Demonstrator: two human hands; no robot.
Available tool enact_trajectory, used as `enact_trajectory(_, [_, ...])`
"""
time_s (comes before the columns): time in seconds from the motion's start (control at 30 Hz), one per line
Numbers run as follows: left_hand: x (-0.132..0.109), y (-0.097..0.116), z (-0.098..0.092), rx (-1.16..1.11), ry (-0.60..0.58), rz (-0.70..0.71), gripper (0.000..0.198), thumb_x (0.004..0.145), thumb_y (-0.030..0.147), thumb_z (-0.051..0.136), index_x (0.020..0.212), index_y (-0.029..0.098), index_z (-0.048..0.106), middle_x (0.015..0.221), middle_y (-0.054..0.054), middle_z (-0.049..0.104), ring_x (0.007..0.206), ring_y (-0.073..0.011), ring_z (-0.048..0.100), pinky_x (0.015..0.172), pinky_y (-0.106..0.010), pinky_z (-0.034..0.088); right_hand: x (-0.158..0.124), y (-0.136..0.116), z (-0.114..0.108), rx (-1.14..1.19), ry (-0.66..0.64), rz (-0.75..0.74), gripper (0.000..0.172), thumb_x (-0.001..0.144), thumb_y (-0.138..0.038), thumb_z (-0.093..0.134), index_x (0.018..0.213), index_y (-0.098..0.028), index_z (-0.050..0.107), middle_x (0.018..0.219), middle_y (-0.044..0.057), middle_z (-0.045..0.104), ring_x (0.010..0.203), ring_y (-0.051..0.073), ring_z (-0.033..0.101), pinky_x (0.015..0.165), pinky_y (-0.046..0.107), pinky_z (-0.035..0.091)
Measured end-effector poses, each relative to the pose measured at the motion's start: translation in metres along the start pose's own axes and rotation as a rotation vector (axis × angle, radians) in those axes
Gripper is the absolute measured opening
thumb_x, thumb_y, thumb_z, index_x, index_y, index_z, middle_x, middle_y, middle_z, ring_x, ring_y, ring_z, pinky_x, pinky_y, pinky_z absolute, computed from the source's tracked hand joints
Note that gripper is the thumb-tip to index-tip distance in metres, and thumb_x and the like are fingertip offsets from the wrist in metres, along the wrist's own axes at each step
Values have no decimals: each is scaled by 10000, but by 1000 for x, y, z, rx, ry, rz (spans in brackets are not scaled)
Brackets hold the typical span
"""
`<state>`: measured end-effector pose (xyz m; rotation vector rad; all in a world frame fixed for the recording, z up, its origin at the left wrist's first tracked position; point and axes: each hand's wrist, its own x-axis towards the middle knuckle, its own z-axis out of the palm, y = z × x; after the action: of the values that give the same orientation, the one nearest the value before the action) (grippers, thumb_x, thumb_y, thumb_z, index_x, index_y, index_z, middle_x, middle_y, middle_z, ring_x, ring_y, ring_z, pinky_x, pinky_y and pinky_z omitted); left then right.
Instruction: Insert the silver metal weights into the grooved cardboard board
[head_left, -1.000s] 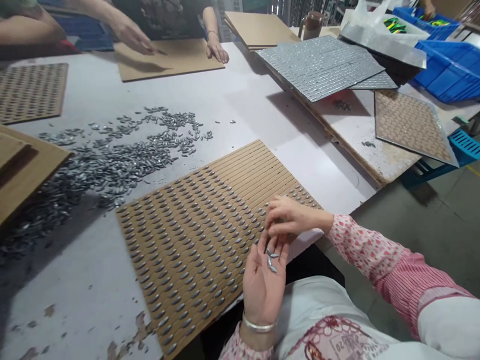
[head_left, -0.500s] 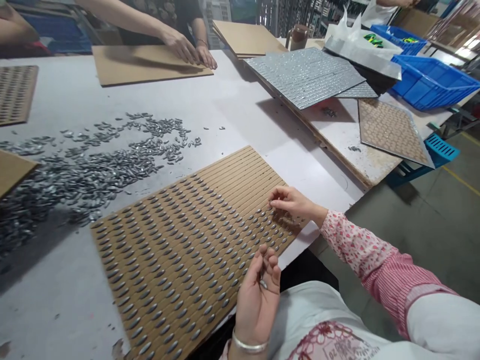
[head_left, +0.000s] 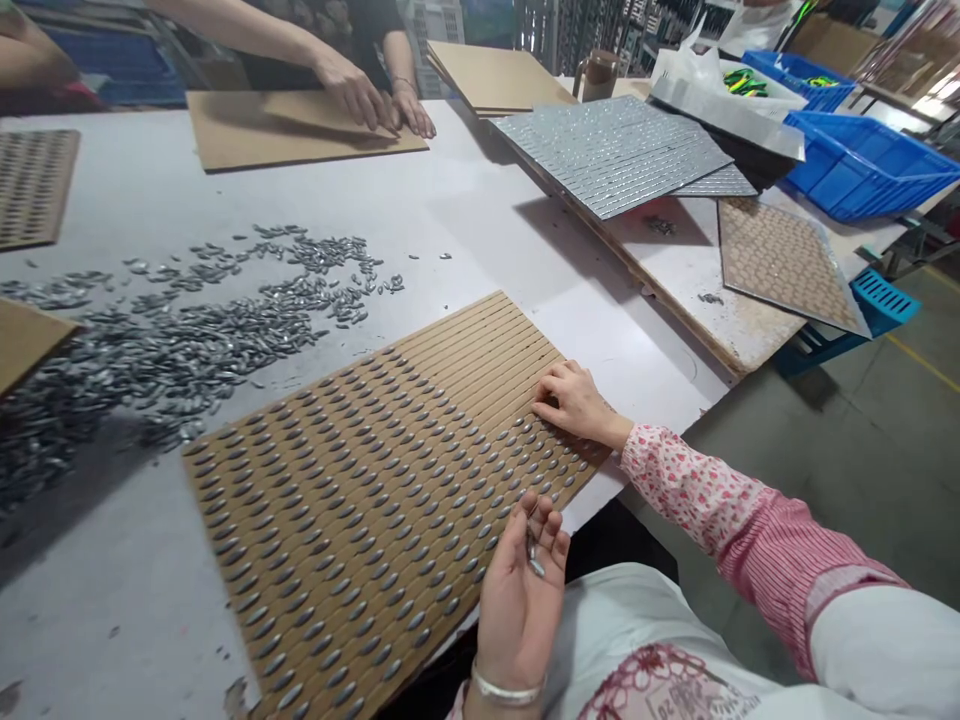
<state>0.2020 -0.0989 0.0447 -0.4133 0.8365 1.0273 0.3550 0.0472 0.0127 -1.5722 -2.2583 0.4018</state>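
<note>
A tan grooved board (head_left: 480,350) lies on the table, with rows of small spindle-shaped grey metal pieces (head_left: 322,490) set along its grooves. Bare grooves show at its far right part. My right hand (head_left: 574,402) is over the board's right side, fingertips pinched together down at a groove by the end of a row; whatever is between them is hidden. Palm up and cupped, my left hand (head_left: 525,590) is above the board's near edge, holding a few loose metal pieces (head_left: 535,562) in its curled fingers.
A large heap of loose metal pieces (head_left: 187,350) spreads over the table (head_left: 465,220) at left. Across it, a co-worker's hands (head_left: 367,100) rest on a cardboard sheet (head_left: 247,140). Silvery filled boards (head_left: 615,150), blue bins (head_left: 862,165) and a brown cup (head_left: 598,75) are at right.
My right hand has lowered slightly, and its fingertips have come to the groove. The left hand has shifted a little right and opened slightly, showing more of the pieces in it.
</note>
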Motion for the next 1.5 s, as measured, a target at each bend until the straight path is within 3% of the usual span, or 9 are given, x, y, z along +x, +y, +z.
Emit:
enact_trajectory(0.1, [-3,1,5,-33,-76,13,263,874,194,436,1047,120,619,1111,-132,610,1031,-218,576,849,-341,496,-1,-2,-6,14,9,2,140,799,-317,596,812,-178,595,873,50,571,935,205,434,825,336,336])
enact_trajectory(0.17, [-5,2,9,-50,-120,25,313,884,244,418,1118,133,595,1217,-143,564,1136,-242,517,923,-372,453,-5,-9,-13,119,-29,-93,145,836,-311,558,826,-173,601,860,47,574,895,184,453,830,329,339])
enact_trajectory(0.33, [-4,3,14,-92,-188,55,342,894,286,392,1134,150,593,1202,-116,588,1173,-212,488,979,-355,403,-28,-40,-30,329,-379,-542,202,843,-367,557,891,-189,639,868,45,595,853,160,471,823,309,339])
enact_trajectory(0.43, [-4,3,14,-97,-234,66,325,898,256,381,1093,150,618,1137,-95,627,1131,-183,518,965,-326,411,-40,-51,-31,268,-460,-606,230,839,-390,555,957,-211,639,890,53,604,885,179,457,812,316,329])
enact_trajectory(0.7, [-6,1,12,-59,-200,38,309,889,250,392,1051,142,632,1185,-128,594,1182,-226,483,998,-409,393,-36,-42,-33,373,-443,-595,200,899,-206,433,987,-172,609,876,54,635,837,152,490,836,295,362])
enact_trajectory(0.87, [-8,0,12,26,-186,33,331,881,240,418,1144,148,595,1307,-146,510,1216,-247,450,1007,-389,390,-9,-4,-32,426,-132,-234,152,872,-208,491,922,-159,626,866,51,634,835,145,527,789,283,408])
enact_trajectory(0.97, [-9,-1,11,38,-168,23,325,876,223,430,1144,151,598,1310,-146,510,1213,-243,454,1007,-376,391,7,19,-27,300,-90,-88,81,813,-161,557,838,-145,633,801,40,640,801,148,517,748,270,404])
enact_trajectory(1.27, [-5,-3,8,52,-121,29,297,859,158,449,1100,148,622,1206,-151,588,1151,-236,517,956,-373,447,18,28,-25,136,-209,-234,89,828,-130,519,782,-146,594,765,22,628,732,128,496,819,289,360])
enact_trajectory(1.5, [-3,-3,7,33,-130,14,296,862,186,444,1106,150,607,1225,-143,571,1167,-245,500,960,-382,437,17,32,-16,88,-148,-214,58,802,-134,542,773,-150,590,792,34,608,763,146,493,812,298,357])
